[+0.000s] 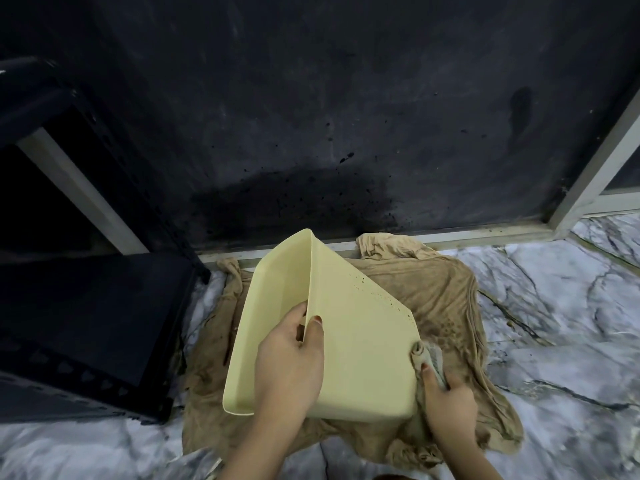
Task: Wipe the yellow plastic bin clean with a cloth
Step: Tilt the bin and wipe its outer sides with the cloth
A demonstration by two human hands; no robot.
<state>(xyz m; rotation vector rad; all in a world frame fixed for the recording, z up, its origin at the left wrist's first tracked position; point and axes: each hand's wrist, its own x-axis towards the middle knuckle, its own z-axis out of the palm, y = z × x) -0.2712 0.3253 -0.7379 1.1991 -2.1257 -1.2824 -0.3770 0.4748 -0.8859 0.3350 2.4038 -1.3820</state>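
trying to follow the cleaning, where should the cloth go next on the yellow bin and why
Probably slide the grey cloth in the right hand up the bin's right edge: dark specks line that edge higher up, the cloth sits at its lower corner, and the left hand grips the rim.

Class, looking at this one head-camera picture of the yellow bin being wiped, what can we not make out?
- Head view: inside of the yellow bin, turned away, left hand over its rim.
- Most of the wiping cloth, bunched under the right hand.
- Brown sheet beneath the bin.
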